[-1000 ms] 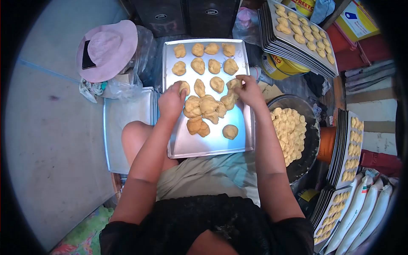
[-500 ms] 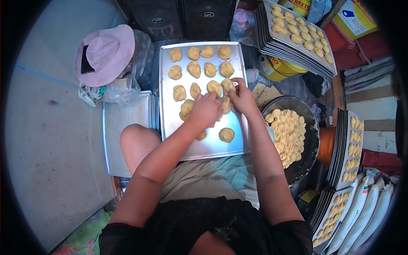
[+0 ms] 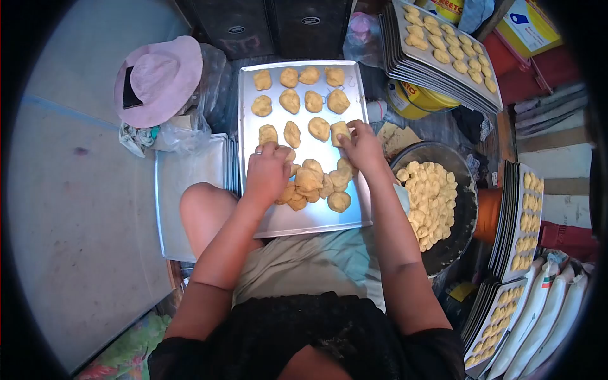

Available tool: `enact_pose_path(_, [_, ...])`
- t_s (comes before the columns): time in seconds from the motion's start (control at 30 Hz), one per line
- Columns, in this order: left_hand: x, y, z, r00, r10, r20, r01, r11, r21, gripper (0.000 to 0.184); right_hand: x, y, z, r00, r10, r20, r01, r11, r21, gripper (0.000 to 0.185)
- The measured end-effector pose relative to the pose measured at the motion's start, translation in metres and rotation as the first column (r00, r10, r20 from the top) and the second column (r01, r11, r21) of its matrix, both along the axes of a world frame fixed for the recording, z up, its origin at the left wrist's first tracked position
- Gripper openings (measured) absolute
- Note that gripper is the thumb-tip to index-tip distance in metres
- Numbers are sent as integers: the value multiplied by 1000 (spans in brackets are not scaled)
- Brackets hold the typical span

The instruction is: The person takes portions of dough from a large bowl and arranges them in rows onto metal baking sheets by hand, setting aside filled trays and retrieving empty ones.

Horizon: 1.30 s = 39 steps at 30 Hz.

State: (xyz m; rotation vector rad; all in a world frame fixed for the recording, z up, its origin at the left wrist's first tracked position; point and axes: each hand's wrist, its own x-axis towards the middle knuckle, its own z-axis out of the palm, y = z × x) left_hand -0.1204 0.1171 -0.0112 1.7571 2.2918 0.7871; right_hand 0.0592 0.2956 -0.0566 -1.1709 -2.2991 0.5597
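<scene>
A metal baking tray (image 3: 272, 221) lies in front of me, bearing rows of yellowish dough pieces (image 3: 289, 101). Toward its near side, more pieces are heaped together in a dough pile (image 3: 310, 179). My left hand (image 3: 266, 174), with a ring on one finger, is closed on a dough piece (image 3: 289, 154) at the pile's left edge, partly hidden by the fingers. At the right end of the third row, my right hand (image 3: 363, 149) grips another dough piece (image 3: 340, 133) between thumb and fingers.
To the right stands a black basin (image 3: 465, 215) full of small dough pieces. Stacked trays with shaped dough (image 3: 437, 57) rest on a yellow bucket (image 3: 411, 104) at the upper right. Bare trays (image 3: 183, 202) and a pink hat (image 3: 155, 79) are at the left.
My left hand has moved left from the middle of the tray, uncovering the dough pile. My right hand remains by the third row's right end, its dough piece now resting there.
</scene>
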Motion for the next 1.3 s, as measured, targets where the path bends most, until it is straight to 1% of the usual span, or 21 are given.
enact_pose_path(0.1, [-12, -15, -13, 989, 43, 142, -29, 995, -98, 30, -6, -14, 36, 995, -13, -98, 2, 994, -109, 27])
enact_pose_path(0.17, [-13, -25, -13, 986, 66, 153, -45, 990, -136, 31, -11, -34, 35, 978, 117, -171, -175, 908, -380, 25])
enact_pose_path(0.2, [-15, -30, -14, 958, 104, 267, -56, 982, -183, 32, -15, -53, 51, 978, 174, -119, -209, 867, -451, 24])
enact_pose_path(0.27, [-25, -35, -18, 863, 185, 469, -59, 961, -270, 35, -17, -70, 25, 939, 343, -30, -335, 891, -306, 28])
enact_pose_path(0.3, [-34, -39, -33, 814, 200, 545, -75, 967, -244, 35, -18, -72, 20, 912, 410, 7, -395, 885, -246, 30])
enact_pose_path(0.37, [-51, -47, -70, 697, 219, 683, -120, 974, -190, 36, -16, -55, 23, 907, 401, -130, -411, 770, -488, 29])
enact_pose_path(0.4, [-40, -47, -32, 777, 287, 560, -208, 957, -202, 32, -15, -49, 24, 904, 381, -195, -418, 684, -598, 28])
enact_pose_path(0.43, [-38, -47, -32, 837, 273, 474, -233, 962, -144, 31, -18, -48, 32, 917, 313, -249, -399, 680, -615, 21])
enact_pose_path(0.5, [-35, -45, -30, 924, 254, 285, -259, 966, -20, 29, -27, -48, 21, 917, 83, -389, -365, 566, -739, 16])
enact_pose_path(0.6, [-18, -43, -16, 961, 201, -191, -178, 975, 131, 26, -42, -61, 17, 957, 257, -135, -289, 897, -334, 20])
enact_pose_path(0.7, [-11, -41, -5, 993, 38, -110, -33, 998, 51, 30, -35, -76, 44, 919, 347, -188, -373, 920, -124, 26])
enact_pose_path(0.73, [-11, -42, -12, 995, -81, -55, 82, 997, 7, 32, -30, -83, 49, 898, 437, -56, -439, 880, -179, 29])
enact_pose_path(0.83, [1, -43, -22, 995, -50, 88, 62, 990, -130, 31, -13, -91, 47, 844, 536, -12, -525, 822, -223, 33])
enact_pose_path(0.87, [0, -43, -21, 993, -65, 97, 80, 983, -163, 29, -6, -85, 50, 834, 549, -56, -538, 786, -304, 39])
enact_pose_path(0.97, [-7, -44, -10, 971, -111, 210, 186, 906, -379, 30, 1, -74, 64, 954, 155, -255, -262, 843, -470, 36])
enact_pose_path(1.0, [-7, -46, -10, 974, -123, 188, 185, 913, -363, 34, 0, -71, 69, 964, 98, -248, -193, 898, -394, 38])
enact_pose_path(1.1, [-2, -40, 13, 991, -14, 135, 73, 892, -447, 28, 9, -55, 32, 945, 262, 197, -220, 952, -213, 41])
enact_pose_path(1.13, [-2, -37, 11, 992, -10, 124, 51, 944, -327, 28, 12, -60, 27, 971, 232, 60, -222, 965, -141, 42])
enact_pose_path(1.2, [1, -32, -2, 994, 5, 107, 3, 998, -70, 29, 24, -65, 22, 988, 152, 8, -152, 988, -15, 39])
enact_pose_path(1.23, [5, -26, -6, 996, -57, 74, 57, 998, 0, 30, 31, -64, 20, 993, 116, -18, -115, 992, 44, 38])
enact_pose_path(1.3, [16, -8, -11, 985, -174, 0, 172, 976, 131, 31, 47, -63, 5, 985, 145, -97, -161, 970, -183, 34])
